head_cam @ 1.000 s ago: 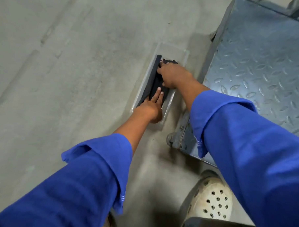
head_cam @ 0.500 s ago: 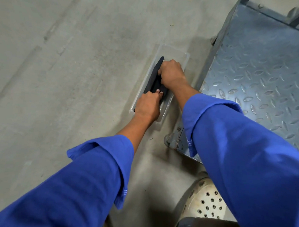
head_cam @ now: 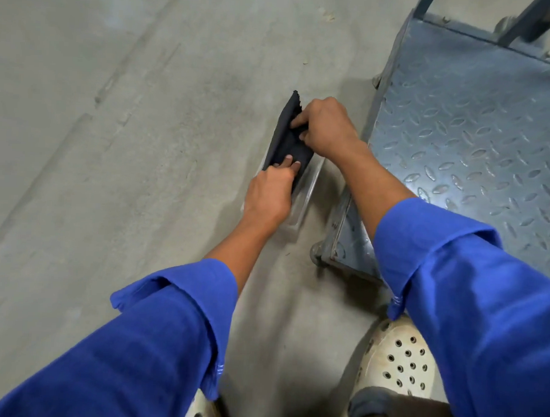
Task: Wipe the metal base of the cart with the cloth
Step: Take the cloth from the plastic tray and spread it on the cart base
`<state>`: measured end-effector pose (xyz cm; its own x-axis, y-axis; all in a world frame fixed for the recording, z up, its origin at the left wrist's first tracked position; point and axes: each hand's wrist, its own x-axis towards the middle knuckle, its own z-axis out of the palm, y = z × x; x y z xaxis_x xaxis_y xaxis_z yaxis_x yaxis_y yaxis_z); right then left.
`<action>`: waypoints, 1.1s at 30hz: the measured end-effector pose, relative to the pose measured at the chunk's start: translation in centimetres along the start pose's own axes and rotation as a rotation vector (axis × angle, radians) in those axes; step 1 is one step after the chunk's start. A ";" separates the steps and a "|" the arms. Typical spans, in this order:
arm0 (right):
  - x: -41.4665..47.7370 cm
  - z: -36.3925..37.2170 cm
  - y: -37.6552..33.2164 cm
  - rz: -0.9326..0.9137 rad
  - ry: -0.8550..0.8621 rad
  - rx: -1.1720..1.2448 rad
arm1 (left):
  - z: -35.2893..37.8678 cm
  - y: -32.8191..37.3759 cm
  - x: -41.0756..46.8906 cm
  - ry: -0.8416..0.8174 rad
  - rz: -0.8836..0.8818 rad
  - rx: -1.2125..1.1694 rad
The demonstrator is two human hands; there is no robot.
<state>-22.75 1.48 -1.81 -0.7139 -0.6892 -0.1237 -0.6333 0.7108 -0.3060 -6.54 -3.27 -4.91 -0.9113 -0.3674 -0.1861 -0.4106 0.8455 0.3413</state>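
Beside the cart, on the concrete floor: location of the work at this moment.
Cloth [head_cam: 287, 139]: dark and folded, held above a clear plastic tray [head_cam: 302, 206] that lay on the floor just left of the cart; its far end stood clear of the tray.
Left hand [head_cam: 269, 195]: fingers pinched the near end of the cloth.
Right hand [head_cam: 326, 127]: fingers were curled round the far half of the cloth, gripping it.
Metal base [head_cam: 466, 128]: blue-grey tread plate, bare, not touched by cloth or hands; the right forearm crossed above its near corner.
Cart frame: uprights showed at the far edge; one caster [head_cam: 317, 257] showed at the near corner.
Done: cloth taken in hand, judged mid-retrieval from the tray.
Left: carrying the cloth to the plate and all wiping; no wiped area could be told.
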 end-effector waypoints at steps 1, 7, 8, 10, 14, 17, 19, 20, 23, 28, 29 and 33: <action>-0.4 -0.7 -0.1 -0.004 0.014 0.008 | -0.4 0.1 0.0 0.021 0.004 -0.004; -2.3 -6.6 -0.1 -0.020 0.140 0.067 | -3.5 3.4 -0.4 0.052 0.049 -0.007; -2.7 -7.8 0.1 -0.019 0.160 0.078 | -4.4 4.4 -0.5 0.063 0.056 0.003; -3.6 -10.2 0.7 -0.022 0.156 0.118 | -6.4 6.6 -1.0 0.089 0.065 0.037; -6.1 -15.2 3.3 0.019 0.099 0.199 | -10.0 11.6 -3.2 0.115 0.159 0.084; -8.4 -17.6 5.8 0.087 0.021 0.214 | -10.6 15.2 -5.3 0.081 0.274 0.038; -9.8 -17.9 7.5 0.154 -0.022 0.206 | -9.8 16.5 -6.0 0.043 0.366 0.011; -10.3 -17.7 8.3 0.191 -0.028 0.200 | -8.9 16.7 -6.0 0.019 0.414 -0.014; -11.6 -16.1 10.4 0.286 0.053 0.184 | -5.2 16.1 -5.8 -0.115 0.488 -0.027; -12.5 -12.3 12.3 0.335 0.181 0.253 | 0.7 13.5 -6.0 -0.019 0.547 0.099; -12.7 -11.7 12.5 0.332 0.192 0.271 | 1.3 13.2 -6.0 0.020 0.556 0.099; -13.0 -9.6 12.2 0.279 0.196 0.197 | 2.3 12.8 -6.0 0.099 0.572 0.083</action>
<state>-24.06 20.51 5.13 -0.9059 -0.4204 -0.0508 -0.3514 0.8134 -0.4635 -6.24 10.66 -1.57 -0.9876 0.1247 0.0951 0.1472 0.9461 0.2884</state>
